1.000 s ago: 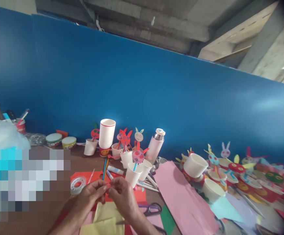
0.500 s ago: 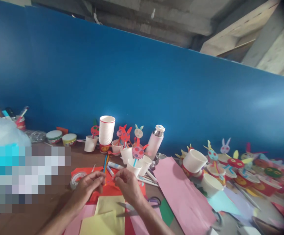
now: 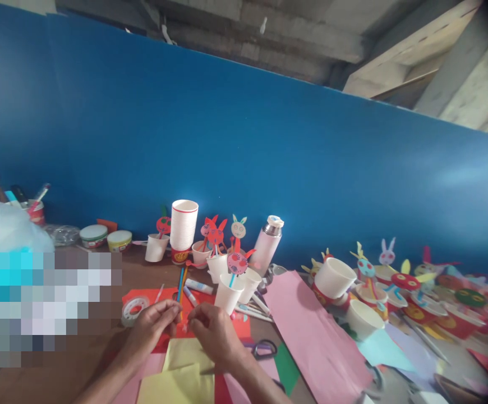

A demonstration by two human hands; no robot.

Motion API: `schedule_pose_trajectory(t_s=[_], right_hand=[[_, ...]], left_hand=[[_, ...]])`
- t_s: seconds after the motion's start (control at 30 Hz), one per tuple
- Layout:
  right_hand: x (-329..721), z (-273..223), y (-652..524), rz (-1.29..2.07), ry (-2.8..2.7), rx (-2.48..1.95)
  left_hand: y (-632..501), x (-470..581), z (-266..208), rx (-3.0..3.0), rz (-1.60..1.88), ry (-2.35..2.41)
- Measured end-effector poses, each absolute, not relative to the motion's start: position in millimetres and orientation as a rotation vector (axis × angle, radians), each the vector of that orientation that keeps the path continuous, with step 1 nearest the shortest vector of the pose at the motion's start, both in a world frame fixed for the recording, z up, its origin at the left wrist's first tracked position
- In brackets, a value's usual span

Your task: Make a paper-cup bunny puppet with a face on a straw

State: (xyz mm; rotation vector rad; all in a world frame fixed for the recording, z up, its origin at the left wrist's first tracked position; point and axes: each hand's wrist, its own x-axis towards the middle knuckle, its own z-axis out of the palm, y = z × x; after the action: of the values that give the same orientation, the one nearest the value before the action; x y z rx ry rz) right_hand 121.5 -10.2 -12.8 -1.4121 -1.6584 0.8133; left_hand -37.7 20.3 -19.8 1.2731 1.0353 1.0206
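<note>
Pale flask before a blue wall

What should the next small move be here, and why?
Probably ease the right hand toward the left hand: both are pinched and face each other across a narrow gap above the red paper. What they hold, if anything, is too small to tell.

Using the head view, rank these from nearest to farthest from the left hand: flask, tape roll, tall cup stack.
1. Tape roll: just left of the left hand.
2. Tall cup stack: beyond the hand, toward the back.
3. Flask: also toward the back, farther right.
</note>
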Motion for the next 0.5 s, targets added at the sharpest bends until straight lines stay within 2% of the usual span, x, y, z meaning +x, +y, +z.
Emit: schedule_pose_trajectory(t_s=[0.5], right_hand=[[115.4,-29.9,-11.1,0.466,-1.998,-1.517]], left_hand=[[21.3,-36.7,-19.3,1.391,0.971,1.055]])
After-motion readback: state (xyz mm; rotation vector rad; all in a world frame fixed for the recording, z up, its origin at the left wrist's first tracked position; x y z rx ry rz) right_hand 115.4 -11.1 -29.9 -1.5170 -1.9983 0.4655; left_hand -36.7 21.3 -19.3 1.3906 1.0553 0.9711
